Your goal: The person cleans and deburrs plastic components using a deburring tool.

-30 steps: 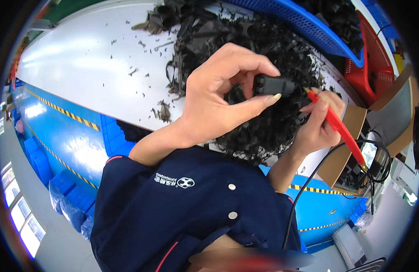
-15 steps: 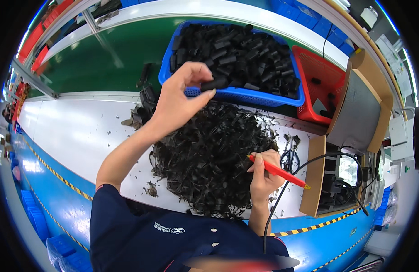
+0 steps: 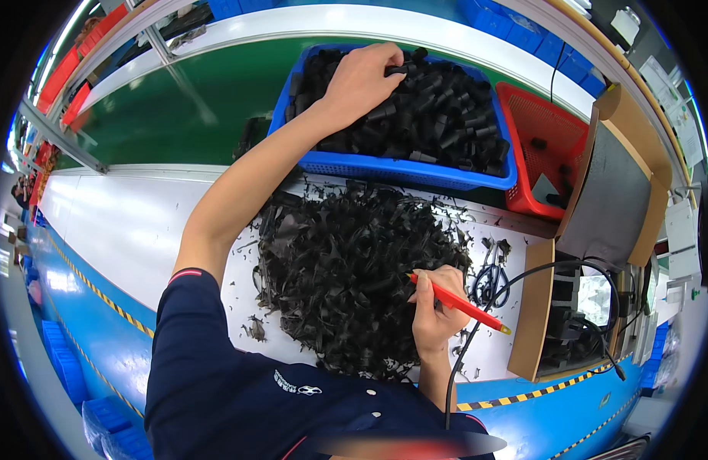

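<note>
My left hand (image 3: 362, 84) reaches over the blue basket (image 3: 400, 172), its fingers bent around a short black plastic part (image 3: 396, 70) near the far side. Many similar black tubular parts (image 3: 453, 138) fill that basket. Low on the right, my right hand (image 3: 440, 314) grips a red pen-shaped trimming tool (image 3: 465, 307). The tool's tip points left, above a large heap of thin black plastic shavings (image 3: 346, 268) on the white table (image 3: 147, 222).
Right of the blue basket, a red basket (image 3: 526, 180) holds a few black pieces. An open cardboard box (image 3: 532, 307) stands at the right, with a black cable (image 3: 522, 272) looping past it. Dark-handled scissors or pliers (image 3: 490, 280) lie beside the shavings.
My left hand has moved from the blue basket's near rim to farther over its parts. The black part it held at the rim is no longer visible there. My right hand shifted slightly left and down.
</note>
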Available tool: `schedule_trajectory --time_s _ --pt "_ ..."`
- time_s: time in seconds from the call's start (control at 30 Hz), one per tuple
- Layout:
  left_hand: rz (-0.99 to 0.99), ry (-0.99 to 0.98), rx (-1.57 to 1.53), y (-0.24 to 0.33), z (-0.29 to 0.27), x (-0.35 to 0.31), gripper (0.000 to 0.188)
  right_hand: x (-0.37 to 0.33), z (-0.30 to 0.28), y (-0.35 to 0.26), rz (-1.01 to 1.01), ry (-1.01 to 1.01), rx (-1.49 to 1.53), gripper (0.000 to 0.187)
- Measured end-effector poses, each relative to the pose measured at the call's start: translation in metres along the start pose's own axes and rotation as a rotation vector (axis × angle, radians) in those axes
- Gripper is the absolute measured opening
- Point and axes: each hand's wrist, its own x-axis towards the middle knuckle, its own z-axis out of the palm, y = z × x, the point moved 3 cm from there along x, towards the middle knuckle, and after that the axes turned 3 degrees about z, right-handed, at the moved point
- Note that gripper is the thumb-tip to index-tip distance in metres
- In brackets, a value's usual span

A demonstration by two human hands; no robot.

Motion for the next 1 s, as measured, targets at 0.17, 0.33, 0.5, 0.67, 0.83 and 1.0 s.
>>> schedule_trajectory --time_s 0.17,0.33,0.5,0.67,0.83,1.0 --pt "0.078 -0.218 0.182 -0.012 0.023 0.001 0.016 0.001 -0.005 0.006 0.073 0.055 0.105 0.007" --pt "0.244 0.028 0.147 0.048 -0.037 -0.035 0.02 0.0 -0.002 0.026 0.306 0.419 0.411 0.022" --pt "0.161 -0.448 -0.229 0.123 -0.027 -0.123 0.032 -0.001 -0.023 0.026 0.317 0.503 0.343 0.026" --pt "0.208 -0.424 -0.289 0.133 -0.023 -0.171 0.028 0.001 -0.008 0.033 0.238 0.379 0.304 0.025" --pt "-0.355 -0.396 -0.665 0.126 -0.032 -0.181 0.017 0.002 0.012 0.018 0.254 0.172 0.334 0.024" --pt "-0.552 -0.156 -0.955 0.131 -0.037 -0.181 0.018 -0.006 0.028 0.005 0.251 -0.006 0.263 0.017"
